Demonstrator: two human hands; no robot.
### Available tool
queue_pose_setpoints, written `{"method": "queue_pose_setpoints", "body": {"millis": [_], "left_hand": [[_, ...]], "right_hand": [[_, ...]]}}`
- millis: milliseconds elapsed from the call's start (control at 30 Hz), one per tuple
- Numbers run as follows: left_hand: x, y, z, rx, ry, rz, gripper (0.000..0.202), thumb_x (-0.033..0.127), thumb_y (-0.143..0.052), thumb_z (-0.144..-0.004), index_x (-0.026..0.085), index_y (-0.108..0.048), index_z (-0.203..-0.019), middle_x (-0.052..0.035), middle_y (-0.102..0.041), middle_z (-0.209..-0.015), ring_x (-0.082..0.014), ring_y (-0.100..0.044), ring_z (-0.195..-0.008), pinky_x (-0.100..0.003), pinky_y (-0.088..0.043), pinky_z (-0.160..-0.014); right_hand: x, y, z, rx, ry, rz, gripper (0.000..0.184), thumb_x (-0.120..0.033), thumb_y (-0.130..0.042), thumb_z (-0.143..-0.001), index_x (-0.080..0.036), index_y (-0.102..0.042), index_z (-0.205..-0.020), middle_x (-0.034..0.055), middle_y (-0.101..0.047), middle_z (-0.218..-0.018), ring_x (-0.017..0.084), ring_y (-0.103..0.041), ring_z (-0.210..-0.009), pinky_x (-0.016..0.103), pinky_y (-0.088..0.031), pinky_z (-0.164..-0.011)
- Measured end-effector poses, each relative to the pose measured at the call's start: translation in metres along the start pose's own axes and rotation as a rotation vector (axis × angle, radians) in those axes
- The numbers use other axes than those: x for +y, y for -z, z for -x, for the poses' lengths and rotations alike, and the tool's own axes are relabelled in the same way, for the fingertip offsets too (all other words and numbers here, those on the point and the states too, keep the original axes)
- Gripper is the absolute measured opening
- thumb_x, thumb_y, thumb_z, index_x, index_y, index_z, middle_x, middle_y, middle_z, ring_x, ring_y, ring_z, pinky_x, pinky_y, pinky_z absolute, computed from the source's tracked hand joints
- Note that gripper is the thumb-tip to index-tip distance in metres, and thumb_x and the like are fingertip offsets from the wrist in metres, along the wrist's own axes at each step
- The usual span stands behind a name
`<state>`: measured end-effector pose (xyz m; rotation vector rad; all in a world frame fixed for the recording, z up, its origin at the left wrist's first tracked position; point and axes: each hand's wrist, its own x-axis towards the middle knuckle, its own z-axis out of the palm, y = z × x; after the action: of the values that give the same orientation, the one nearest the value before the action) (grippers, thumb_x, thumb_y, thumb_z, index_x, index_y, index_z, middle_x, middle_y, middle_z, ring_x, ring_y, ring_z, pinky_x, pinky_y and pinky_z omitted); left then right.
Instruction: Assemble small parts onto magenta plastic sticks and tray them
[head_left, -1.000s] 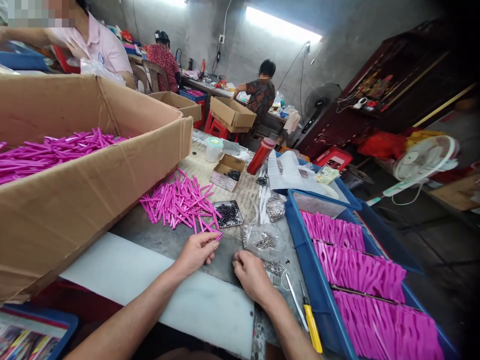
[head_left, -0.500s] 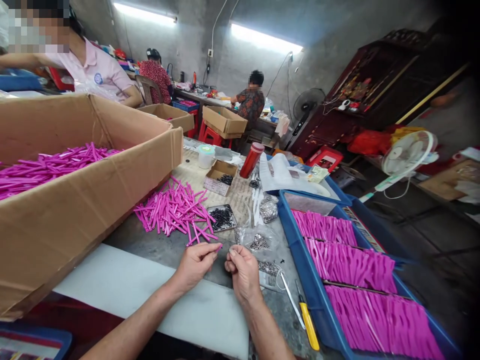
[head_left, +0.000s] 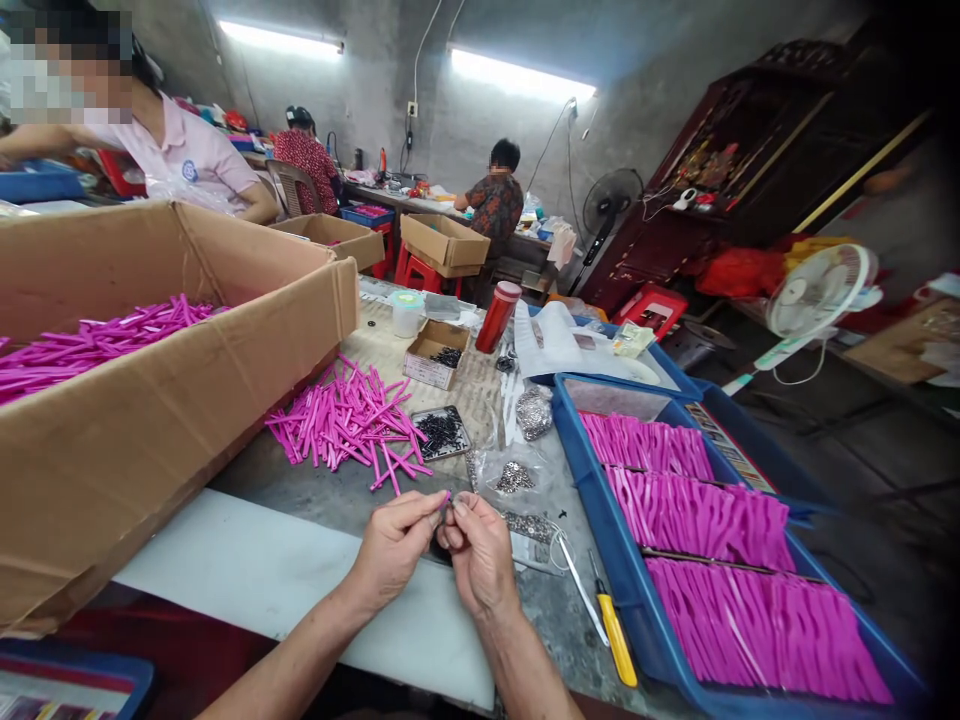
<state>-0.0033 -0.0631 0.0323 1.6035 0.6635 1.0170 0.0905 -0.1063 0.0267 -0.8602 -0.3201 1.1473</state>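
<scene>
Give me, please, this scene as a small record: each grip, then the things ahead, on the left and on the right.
Left grip: pinches a pink piece, mostly hidden
Right grip: fingertips close to the left grip's; what it holds is unclear
Ahead: pink pile; tray of black bits
Left side: carton with pink sticks
Right side: blue bin with three pink rows; yellow tool beside it
</scene>
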Motion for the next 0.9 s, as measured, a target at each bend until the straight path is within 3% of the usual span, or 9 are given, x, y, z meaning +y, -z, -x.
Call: {"method": "queue_pose_setpoints", "body": {"millis": [333, 567, 900], "left_hand": [[0.007, -0.004, 0.004, -0.016, -0.091, -0.109, 0.024, 0.015, -0.046, -0.075, 0.015, -0.066, -0.088, -0.002, -0.054, -0.061, -0.0103, -0.051, -0.054, -0.019, -0.044, -0.05], [0.007, -0.007, 0.006, -0.013, -0.117, -0.137, 0.026, 0.013, -0.045, -0.075, 0.016, -0.065, -0.091, -0.0024, -0.058, -0.063, -0.0109, -0.053, -0.057, -0.02, -0.045, -0.054], [0.004, -0.01, 0.006, 0.023, -0.073, -0.136, 0.027, 0.012, -0.047, -0.073, 0.016, -0.065, -0.092, -0.0023, -0.055, -0.062, -0.0108, -0.049, -0.056, -0.02, -0.043, -0.051]], "right_hand": [[0.001, 0.003, 0.004, -0.025, 0.031, 0.048, 0.015, -0.027, -0.06, -0.064, -0.016, -0.05, -0.063, -0.007, -0.038, -0.046, 0.004, -0.027, -0.04, 0.019, -0.022, -0.043], [0.011, 0.014, 0.001, 0.005, 0.21, 0.284, 0.024, -0.037, -0.049, -0.074, -0.017, -0.046, -0.06, -0.0059, -0.036, -0.05, 0.007, -0.027, -0.044, 0.02, -0.022, -0.042], [0.002, 0.013, 0.002, 0.058, 0.313, 0.538, 0.017, -0.033, -0.054, -0.068, -0.017, -0.053, -0.065, -0.0028, -0.044, -0.056, 0.01, -0.038, -0.052, 0.022, -0.032, -0.049]]}}
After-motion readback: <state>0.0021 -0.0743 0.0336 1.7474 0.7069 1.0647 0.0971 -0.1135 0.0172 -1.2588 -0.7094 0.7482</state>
